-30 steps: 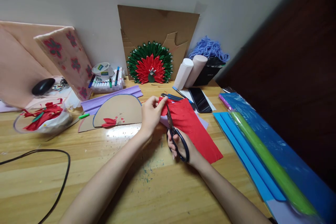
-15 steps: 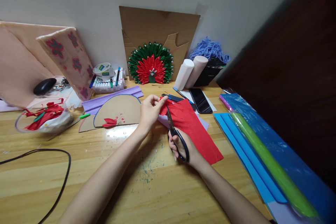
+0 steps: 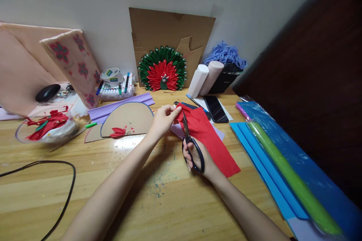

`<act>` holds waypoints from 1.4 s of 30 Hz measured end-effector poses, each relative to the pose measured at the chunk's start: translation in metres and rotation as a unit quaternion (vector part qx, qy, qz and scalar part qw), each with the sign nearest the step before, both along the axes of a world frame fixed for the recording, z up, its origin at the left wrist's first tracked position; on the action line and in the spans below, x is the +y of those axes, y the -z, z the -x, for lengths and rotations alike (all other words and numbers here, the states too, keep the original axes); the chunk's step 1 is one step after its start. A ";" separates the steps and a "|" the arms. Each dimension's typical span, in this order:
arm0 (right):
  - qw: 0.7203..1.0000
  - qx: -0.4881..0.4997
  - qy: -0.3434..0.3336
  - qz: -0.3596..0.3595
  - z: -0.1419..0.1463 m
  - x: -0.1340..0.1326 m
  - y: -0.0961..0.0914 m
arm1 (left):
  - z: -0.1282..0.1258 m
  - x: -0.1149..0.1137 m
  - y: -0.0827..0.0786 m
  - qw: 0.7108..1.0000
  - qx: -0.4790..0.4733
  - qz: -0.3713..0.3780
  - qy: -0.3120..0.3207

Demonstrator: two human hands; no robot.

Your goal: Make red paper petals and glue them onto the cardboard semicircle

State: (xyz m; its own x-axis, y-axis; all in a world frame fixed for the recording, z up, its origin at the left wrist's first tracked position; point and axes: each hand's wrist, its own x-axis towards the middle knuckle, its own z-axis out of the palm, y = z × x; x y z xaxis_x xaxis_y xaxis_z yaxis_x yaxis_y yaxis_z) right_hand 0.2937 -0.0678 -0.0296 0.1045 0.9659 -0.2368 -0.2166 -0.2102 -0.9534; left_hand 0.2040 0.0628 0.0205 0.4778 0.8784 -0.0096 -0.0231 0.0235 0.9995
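My left hand (image 3: 164, 121) pinches the upper left corner of a sheet of red crepe paper (image 3: 216, 145) between thumb and fingers. In my right hand (image 3: 199, 157) is a pair of black-handled scissors (image 3: 186, 124), its blades pointing up at the paper beside my left thumb. Most of the red sheet lies over the table to the right, partly on top of a pale purple sheet (image 3: 219, 132). Left of my hands, a half-round piece of cardboard (image 3: 127, 115) with a blue edge bears a few small red petals (image 3: 118, 132).
A red and green paper peacock (image 3: 162, 69) leans against a cardboard panel (image 3: 172, 26) at the back. A phone (image 3: 216, 109) lies behind the red paper. Rolled green wrap (image 3: 291, 177) lies along the right edge; a clear bowl (image 3: 22, 135) of red scraps stands left.
The scissors have shifted slightly right, their tips now at the upper edge of the red paper near my left thumb. My left hand has moved barely at all.
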 end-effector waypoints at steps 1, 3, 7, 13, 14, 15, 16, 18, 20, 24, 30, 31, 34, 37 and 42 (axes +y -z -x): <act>1.000 -0.001 -0.001 -0.002 0.000 0.000 0.001 | 0.000 0.000 0.000 1.000 -0.006 0.005 -0.005; 1.000 -0.011 -0.004 -0.007 0.000 -0.001 0.002 | -0.001 0.000 0.000 1.000 -0.016 0.009 -0.018; 1.000 -0.018 -0.004 -0.005 0.000 -0.001 0.006 | -0.001 0.000 -0.002 0.999 -0.029 0.003 -0.036; 1.000 0.008 -0.007 0.004 0.001 0.000 0.008 | -0.001 -0.001 -0.005 0.998 -0.035 -0.011 -0.049; 1.000 0.008 -0.006 0.008 0.002 0.000 0.007 | -0.001 -0.001 -0.005 0.998 -0.033 -0.016 -0.051; 1.000 0.009 -0.005 0.012 0.002 0.000 0.006 | 0.000 -0.001 -0.005 0.998 -0.031 -0.023 -0.052; 1.000 0.009 -0.004 0.015 0.003 0.000 0.004 | 0.000 -0.001 -0.005 0.998 -0.029 -0.029 -0.054; 1.000 0.010 -0.006 0.016 0.004 0.000 0.001 | 0.001 0.000 -0.005 0.997 -0.026 -0.039 -0.054; 1.000 0.014 -0.019 0.012 0.004 0.000 -0.002 | 0.002 0.002 -0.005 0.998 -0.025 -0.041 -0.052; 0.997 0.051 -0.057 0.007 0.005 -0.002 -0.007 | 0.006 0.004 -0.007 0.999 -0.020 -0.026 -0.035; 0.995 0.078 -0.063 -0.003 0.006 -0.004 -0.012 | 0.007 0.003 -0.009 1.000 -0.015 -0.015 -0.012; 0.995 0.081 -0.061 -0.003 0.006 -0.004 -0.011 | 0.007 0.002 -0.009 1.000 -0.015 -0.014 -0.010; 0.994 0.098 -0.058 -0.001 0.005 -0.003 -0.005 | 0.007 0.001 -0.009 1.000 -0.015 -0.009 -0.010; 0.993 0.107 -0.052 0.005 0.004 -0.003 0.000 | 0.007 0.000 -0.009 1.000 -0.020 0.000 -0.009; 0.993 0.108 -0.040 0.013 0.004 -0.002 0.002 | 0.006 0.000 -0.008 1.000 -0.025 0.011 -0.011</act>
